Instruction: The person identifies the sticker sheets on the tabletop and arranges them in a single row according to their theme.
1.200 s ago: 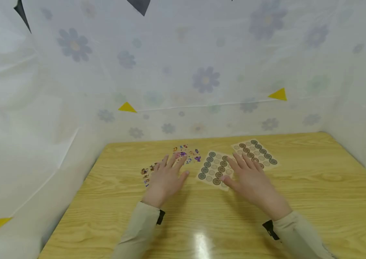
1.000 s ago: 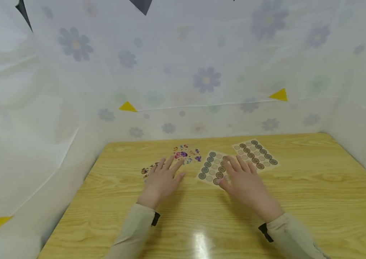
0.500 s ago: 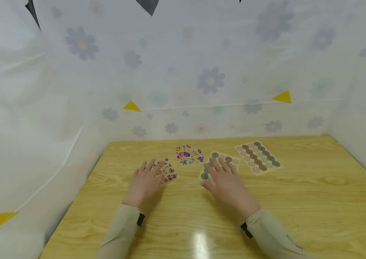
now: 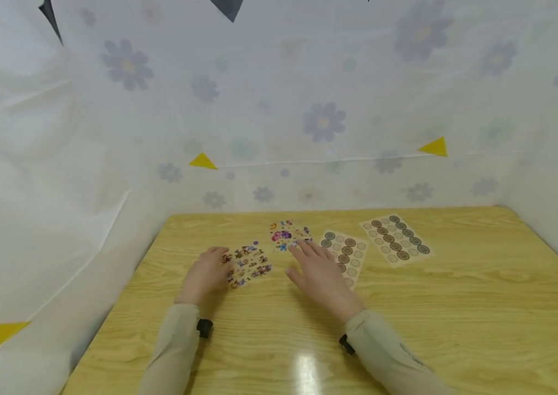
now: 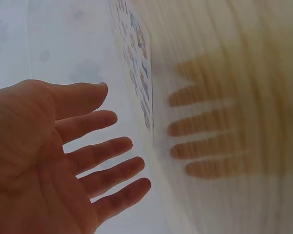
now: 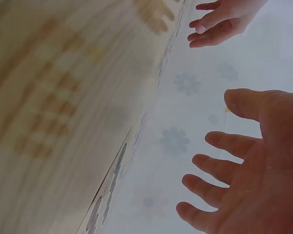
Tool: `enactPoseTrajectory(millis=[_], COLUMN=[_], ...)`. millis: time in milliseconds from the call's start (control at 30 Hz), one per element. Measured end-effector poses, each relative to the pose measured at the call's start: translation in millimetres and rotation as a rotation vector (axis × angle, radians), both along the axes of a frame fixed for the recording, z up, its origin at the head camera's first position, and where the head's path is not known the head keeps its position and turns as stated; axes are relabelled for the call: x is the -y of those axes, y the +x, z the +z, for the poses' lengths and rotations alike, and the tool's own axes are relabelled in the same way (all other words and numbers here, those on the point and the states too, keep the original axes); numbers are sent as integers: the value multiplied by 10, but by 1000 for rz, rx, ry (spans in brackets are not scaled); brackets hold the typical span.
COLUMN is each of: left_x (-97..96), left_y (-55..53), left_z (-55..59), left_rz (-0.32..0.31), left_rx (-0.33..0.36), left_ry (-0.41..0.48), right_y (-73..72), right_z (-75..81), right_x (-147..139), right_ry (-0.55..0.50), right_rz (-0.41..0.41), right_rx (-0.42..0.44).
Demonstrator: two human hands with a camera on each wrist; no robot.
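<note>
My left hand is at the left edge of a small sheet of colorful cartoon stickers, its fingers overlapping that edge in the head view. In the left wrist view its fingers are spread and hold nothing, with their shadow on the tabletop. My right hand hovers with fingers apart over the left part of a sheet printed with rows of round coin-like designs, hiding some of it. Its fingertips overlap a second cartoon sticker sheet farther back. Nothing is in its grasp in the right wrist view.
Another sheet with round coin-like designs lies at the back right of the wooden table. White flowered cloth rises behind the table and at its sides. Yellow triangles mark the cloth.
Both hands have moved left across the table. The left hand has uncovered most of the front sticker sheet; the right hand has left the far coin-design sheet in full view. The sheets stay in place.
</note>
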State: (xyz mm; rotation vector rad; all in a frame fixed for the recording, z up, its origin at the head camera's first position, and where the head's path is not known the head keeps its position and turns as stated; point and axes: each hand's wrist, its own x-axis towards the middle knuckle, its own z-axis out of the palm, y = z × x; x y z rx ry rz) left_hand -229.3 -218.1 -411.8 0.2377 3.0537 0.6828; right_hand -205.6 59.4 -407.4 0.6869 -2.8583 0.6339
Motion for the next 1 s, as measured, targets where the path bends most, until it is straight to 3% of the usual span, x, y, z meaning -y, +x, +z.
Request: enactPoseTrajectory(millis=[167,300,433,700,867,1000], left_x=[59,125,216,302,300,287], left_y=[-82,-142,-188,-303,-312,-316], left_z=[14,15,-33,-135,-165,-166], left_rz=[-56,-57,-57,-75,-70,-48], left_rx=[11,29,68,100,118,133], left_ry=[23,44,99,224,235,243], right_y=[-59,-101,-166,-263,-255,-258], right_z=[7,-7,-80,-179,-199,-212], right_x=[145,236,272,251,260,272], right_ry=[-161,-351,-441,-516,-581,-597], right_rz=[16,72,139,159,158,167], right_rx=[56,264,423,531,615,618])
